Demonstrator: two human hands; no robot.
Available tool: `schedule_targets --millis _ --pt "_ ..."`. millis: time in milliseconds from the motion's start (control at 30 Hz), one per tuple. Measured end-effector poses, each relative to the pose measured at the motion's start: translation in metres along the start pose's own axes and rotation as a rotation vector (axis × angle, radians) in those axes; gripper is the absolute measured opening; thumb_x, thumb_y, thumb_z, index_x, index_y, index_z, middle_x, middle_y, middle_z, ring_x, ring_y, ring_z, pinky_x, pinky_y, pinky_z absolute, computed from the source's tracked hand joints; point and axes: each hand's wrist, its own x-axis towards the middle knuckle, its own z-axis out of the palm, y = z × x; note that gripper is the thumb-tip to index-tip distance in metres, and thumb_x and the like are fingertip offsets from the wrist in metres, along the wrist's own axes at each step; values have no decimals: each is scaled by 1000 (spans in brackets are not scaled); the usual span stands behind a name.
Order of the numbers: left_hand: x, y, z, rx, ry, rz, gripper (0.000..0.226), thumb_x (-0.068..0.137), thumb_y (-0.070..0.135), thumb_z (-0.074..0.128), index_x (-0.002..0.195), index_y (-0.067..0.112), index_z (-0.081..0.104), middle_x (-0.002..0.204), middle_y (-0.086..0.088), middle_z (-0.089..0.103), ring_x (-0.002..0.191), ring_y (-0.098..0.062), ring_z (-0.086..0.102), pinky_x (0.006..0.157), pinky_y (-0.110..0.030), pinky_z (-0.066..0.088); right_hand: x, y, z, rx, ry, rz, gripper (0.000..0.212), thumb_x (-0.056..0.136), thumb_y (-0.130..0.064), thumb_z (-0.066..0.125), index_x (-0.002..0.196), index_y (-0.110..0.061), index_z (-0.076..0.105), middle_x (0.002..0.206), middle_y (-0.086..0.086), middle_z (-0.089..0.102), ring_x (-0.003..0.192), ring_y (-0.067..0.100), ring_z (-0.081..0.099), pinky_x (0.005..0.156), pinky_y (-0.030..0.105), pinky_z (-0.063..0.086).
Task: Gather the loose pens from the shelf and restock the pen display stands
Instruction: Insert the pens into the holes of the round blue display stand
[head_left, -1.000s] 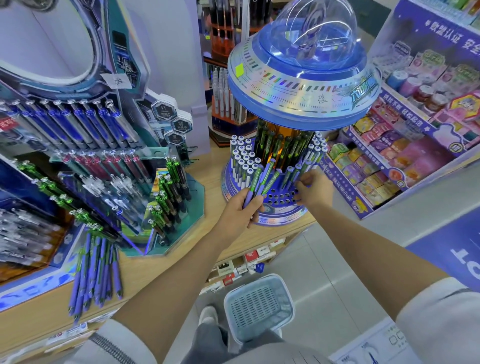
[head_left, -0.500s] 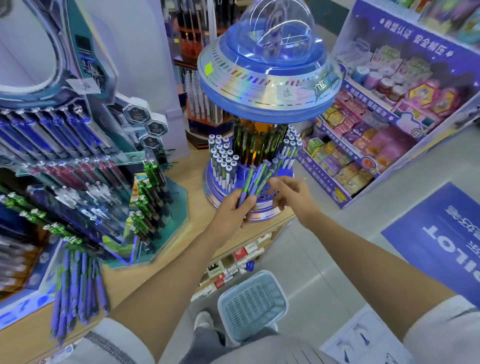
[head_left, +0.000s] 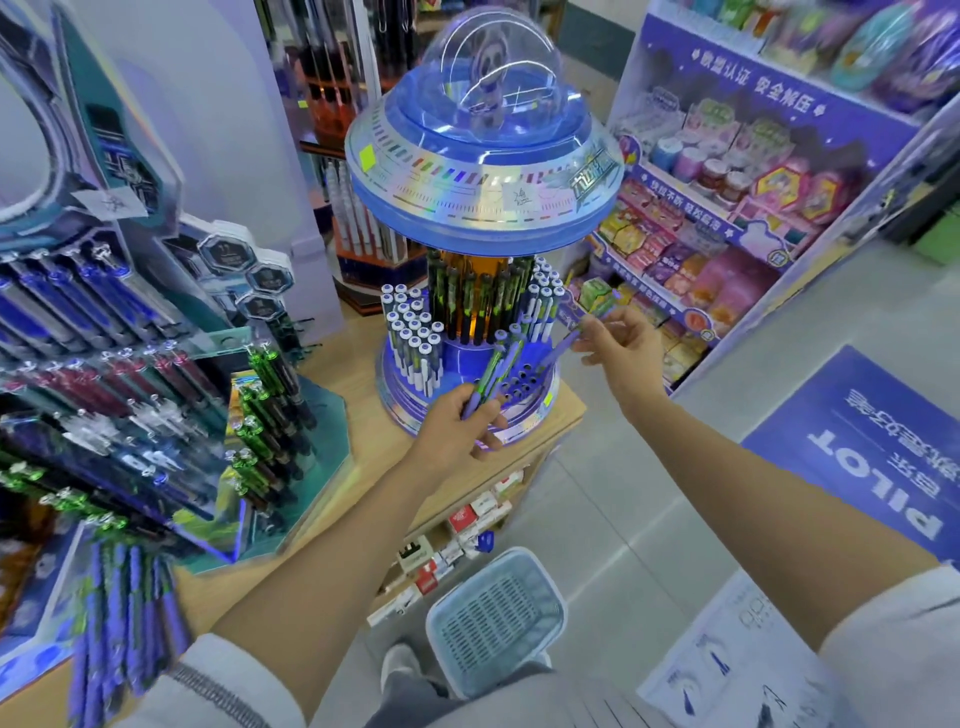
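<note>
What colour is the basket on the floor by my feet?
Light blue; the basket shows best in the head view.

Right hand with pen, now rightward

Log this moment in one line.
left hand: grips purple-green pens | right hand: pinches one purple pen | blue round stand: holes empty

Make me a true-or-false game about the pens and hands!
1. The left hand holds several pens. True.
2. The right hand is empty. False: it pinches one pen.
3. The shelf has loose pens lying on it. True.
4. The basket sits on the shelf. False: it is on the floor.
5. The stand has empty holes in front. True.
</note>
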Motion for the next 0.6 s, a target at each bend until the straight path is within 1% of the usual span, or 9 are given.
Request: schedule_targets --millis 100,133,233,300,367,433,500,533,600 --pt "4 0 -3 62 12 1 16 98 14 53 82 18 53 88 -11 64 56 -15 56 43 -19 39 7 3 9 -135 0 -22 21 93 -17 65 78 -20 50 74 1 71 68 15 70 62 31 55" --pt "6 0 -4 79 14 5 15 98 14 54 83 17 54 86 -9 64 53 -13 56 42 -18 38 8 4 13 -186 -11 -30 21 92 -18 65 78 -20 50 76 3 71 71 18 70 65 33 56" --pt "8 -1 -6 102 14 1 6 97 13 54 94 9 57 80 -3 64 49 -10 54 42 -18 36 11 10 22 -273 -30 -25 20 92 -18 65 78 -24 52 83 9 71 81 25 70 72 37 59" --pt "10 -1 -8 118 22 -9 8 96 11 55 95 3 57 79 0 65 50 -10 54 43 -19 36 15 16 26 -310 -64 -2 15 91 -20 67 81 -24 56 86 10 72 83 26 70 77 42 59" --pt "12 -1 -9 122 25 -24 15 94 10 58 98 -4 56 83 3 68 49 -9 55 45 -21 38 19 22 28 -387 -110 9 8 90 -24 69 89 -19 61 91 8 72 84 24 69 80 45 58" --pt "14 -2 -12 130 22 -37 19 93 12 61 100 -4 56 92 -2 70 49 -8 54 50 -26 40 20 24 30 -443 -115 18 15 90 -25 68 98 -13 66 96 7 71 86 22 67 84 42 57" --pt "14 -3 -14 141 16 -37 19 93 13 61 102 -3 58 95 -12 69 49 -8 54 53 -29 41 21 25 32 -508 -129 15 18 91 -24 66 101 -10 69 96 5 70 84 18 63 85 40 54" --pt "14 -3 -14 145 17 -33 20 93 13 61 102 -4 58 97 -17 68 49 -8 55 53 -28 41 21 26 33 -553 -151 9 18 91 -24 66 101 -10 70 95 5 69 84 16 60 86 40 53" --pt "15 -2 -16 146 24 -26 23 93 12 61 104 -8 57 102 -25 66 48 -7 54 49 -21 42 22 29 35 -647 -172 -15 21 92 -25 65 106 -10 72 101 7 64 89 17 55 87 40 49"
